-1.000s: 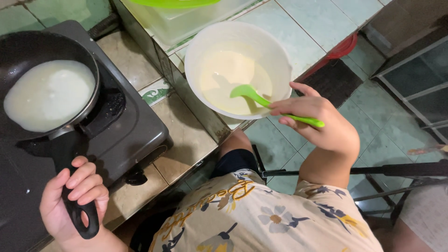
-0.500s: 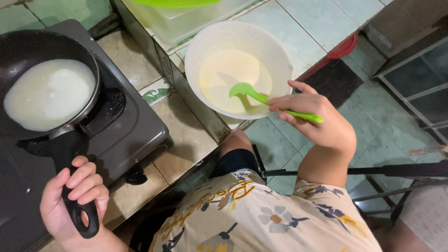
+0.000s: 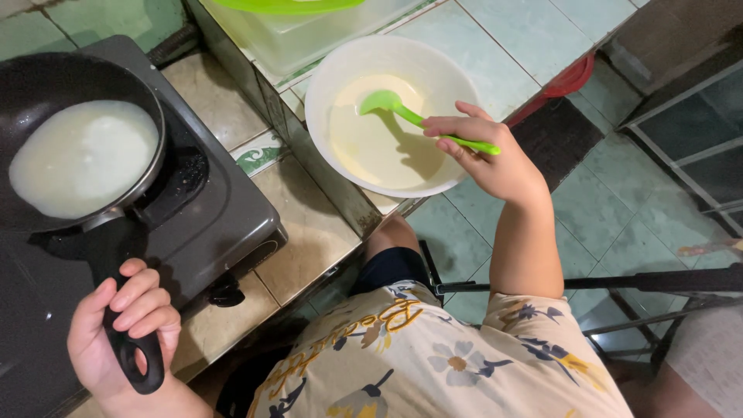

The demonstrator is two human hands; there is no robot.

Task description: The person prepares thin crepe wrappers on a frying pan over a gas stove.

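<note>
Gripping the thin green plastic ladle (image 3: 422, 122) by its handle, my right hand (image 3: 484, 151) hung over the near rim of the round white plastic bowl (image 3: 325, 85), which stood on the pale green tiled counter (image 3: 526, 39) and held a pool of pale yellow batter (image 3: 371, 147). From that hand the ladle ran up and to the left, its long axis slanting toward the bowl's middle, its scoop lying at the far edge of the batter. Well apart to the left, my left hand (image 3: 124, 325) was closed around the black handle of the round dark frying pan (image 3: 73, 73) on the grey tabletop stove (image 3: 224, 217); a white disc of batter (image 3: 81, 159) covered most of the pan's floor. I could not tell how much batter sat in the scoop, the pan's far side was cut off, and only a slice of a green lid (image 3: 286, 5) showed at the top edge.
</note>
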